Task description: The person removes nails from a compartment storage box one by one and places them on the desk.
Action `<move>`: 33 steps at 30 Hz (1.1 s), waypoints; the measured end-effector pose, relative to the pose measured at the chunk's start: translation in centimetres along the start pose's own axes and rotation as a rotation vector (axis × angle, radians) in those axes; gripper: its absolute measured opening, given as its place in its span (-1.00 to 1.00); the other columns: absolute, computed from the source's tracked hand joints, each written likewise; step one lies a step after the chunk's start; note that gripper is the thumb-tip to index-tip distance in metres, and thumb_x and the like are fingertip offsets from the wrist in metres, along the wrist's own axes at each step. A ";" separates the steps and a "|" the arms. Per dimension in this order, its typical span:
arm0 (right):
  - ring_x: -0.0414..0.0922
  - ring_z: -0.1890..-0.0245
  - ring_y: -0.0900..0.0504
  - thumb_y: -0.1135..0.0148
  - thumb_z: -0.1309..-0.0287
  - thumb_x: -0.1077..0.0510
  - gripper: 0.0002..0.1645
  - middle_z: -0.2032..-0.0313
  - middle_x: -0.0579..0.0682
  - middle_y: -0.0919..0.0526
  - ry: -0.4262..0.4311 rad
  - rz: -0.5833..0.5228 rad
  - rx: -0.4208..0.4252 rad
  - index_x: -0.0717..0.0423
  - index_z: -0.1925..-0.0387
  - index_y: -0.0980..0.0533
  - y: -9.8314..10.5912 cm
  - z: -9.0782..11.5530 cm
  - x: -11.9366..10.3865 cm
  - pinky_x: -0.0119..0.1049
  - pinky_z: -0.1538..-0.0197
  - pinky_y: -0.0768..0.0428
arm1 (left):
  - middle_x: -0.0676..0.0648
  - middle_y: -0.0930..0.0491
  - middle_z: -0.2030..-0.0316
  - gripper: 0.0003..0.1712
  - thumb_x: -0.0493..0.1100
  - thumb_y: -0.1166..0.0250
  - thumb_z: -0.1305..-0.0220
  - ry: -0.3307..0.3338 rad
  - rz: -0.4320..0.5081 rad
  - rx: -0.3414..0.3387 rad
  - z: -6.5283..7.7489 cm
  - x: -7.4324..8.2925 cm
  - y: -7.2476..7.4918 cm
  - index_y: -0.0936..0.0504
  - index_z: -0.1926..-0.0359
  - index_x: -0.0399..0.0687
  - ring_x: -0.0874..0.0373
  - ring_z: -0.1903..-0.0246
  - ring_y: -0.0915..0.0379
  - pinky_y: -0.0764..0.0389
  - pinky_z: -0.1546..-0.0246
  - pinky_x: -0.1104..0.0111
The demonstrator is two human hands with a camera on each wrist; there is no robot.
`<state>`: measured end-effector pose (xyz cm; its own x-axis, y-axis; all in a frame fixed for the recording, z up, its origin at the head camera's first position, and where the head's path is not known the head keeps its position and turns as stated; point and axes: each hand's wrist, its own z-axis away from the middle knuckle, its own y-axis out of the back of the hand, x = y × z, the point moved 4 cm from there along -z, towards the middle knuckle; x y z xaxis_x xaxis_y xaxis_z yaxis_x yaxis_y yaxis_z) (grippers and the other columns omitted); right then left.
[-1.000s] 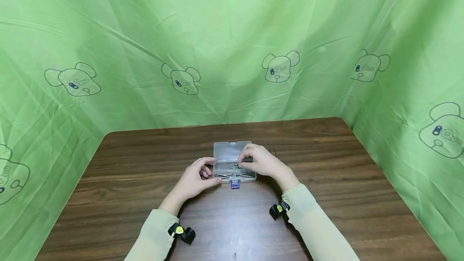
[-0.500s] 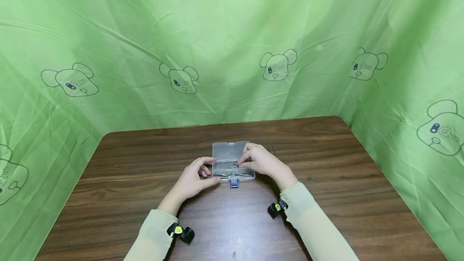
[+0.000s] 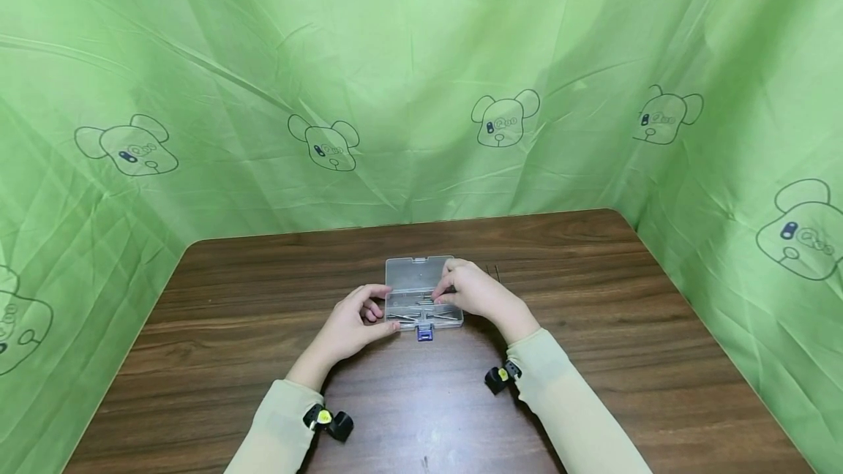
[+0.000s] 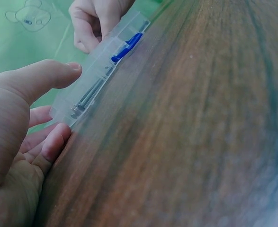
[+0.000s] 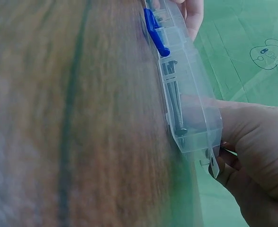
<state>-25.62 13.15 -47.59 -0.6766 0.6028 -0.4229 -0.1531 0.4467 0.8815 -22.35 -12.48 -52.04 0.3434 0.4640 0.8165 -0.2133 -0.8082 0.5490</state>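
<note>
A clear plastic box (image 3: 403,303) lies on the table with its lid (image 3: 413,273) folded back and a blue latch (image 3: 425,333) at the front. Thin metal nails (image 4: 88,97) lie in the front compartments. More short metal pieces (image 3: 424,301) are in the rear compartment. My left hand (image 3: 349,324) holds the box's left end, thumb at the front corner and fingers at the side. My right hand (image 3: 474,295) reaches over the right side, its thumb and index fingertips down in the rear compartment beside the metal pieces. Whether they pinch one is hidden.
Two thin dark rods (image 3: 497,273) lie on the wooden table (image 3: 276,276) behind my right hand. A green curtain (image 3: 408,189) with drawn bear heads surrounds the table's back and sides. Each sleeve carries a small black wrist camera (image 3: 339,426).
Both hands stay almost in place at the box. A dark shape between my right fingers shows less now, and the metal pieces in the rear compartment are more visible.
</note>
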 end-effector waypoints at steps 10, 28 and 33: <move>-0.19 0.26 -0.51 -0.64 -0.18 0.16 -0.90 0.37 -0.13 -0.53 0.086 0.045 0.015 0.07 0.26 -0.87 -0.1 0.2 0.1 -0.27 0.05 -0.60 | -0.06 -0.68 0.10 -0.24 -0.06 -0.74 -0.16 -0.019 0.018 0.007 0.0 0.0 -0.1 -0.65 -0.34 -0.12 0.13 0.25 -0.60 -0.63 0.17 0.36; -0.19 0.20 -0.55 -0.59 -0.30 0.08 -0.90 0.33 -0.20 -0.53 0.057 0.088 -0.020 0.02 0.30 -0.85 0.1 0.2 0.4 -0.22 -0.06 -0.60 | -0.05 -0.68 0.10 -0.24 -0.07 -0.73 -0.17 -0.023 0.003 0.010 0.0 0.0 -0.1 -0.64 -0.35 -0.11 0.16 0.26 -0.59 -0.62 0.17 0.37; -0.21 0.23 -0.54 -0.60 -0.29 0.09 -0.90 0.35 -0.21 -0.51 0.062 0.083 -0.011 0.03 0.30 -0.87 0.2 0.3 0.5 -0.23 -0.03 -0.61 | -0.03 -0.67 0.11 -0.23 -0.06 -0.73 -0.16 -0.020 0.002 0.005 0.0 0.0 -0.1 -0.64 -0.35 -0.10 0.16 0.25 -0.58 -0.62 0.17 0.37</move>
<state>-25.79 13.71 -47.72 -0.7307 0.5948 -0.3350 -0.1024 0.3897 0.9152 -22.35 -12.39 -52.05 0.3615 0.4548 0.8139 -0.2094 -0.8111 0.5462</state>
